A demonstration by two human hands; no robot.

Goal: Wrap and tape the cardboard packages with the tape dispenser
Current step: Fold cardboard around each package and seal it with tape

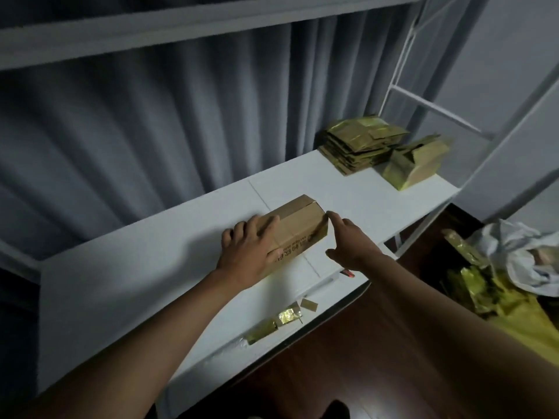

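A brown cardboard box [299,220] with red print on its near side lies on the white table [127,273]. My left hand [249,247] rests on top of the box's left end, fingers spread over it and thumb against the near side. My right hand [348,237] is at the box's right end, index finger stretched out and touching the top right corner. A small red and dark object [348,273], only partly visible, lies just under my right wrist. I cannot tell whether it is the tape dispenser.
A stack of flattened gold-lined cartons [360,145] and one opened carton [416,163] sit at the table's far right. Gold foil scraps [281,320] lie by the near edge. A white bag and gold cartons [496,267] are on the floor at right. Grey curtain behind.
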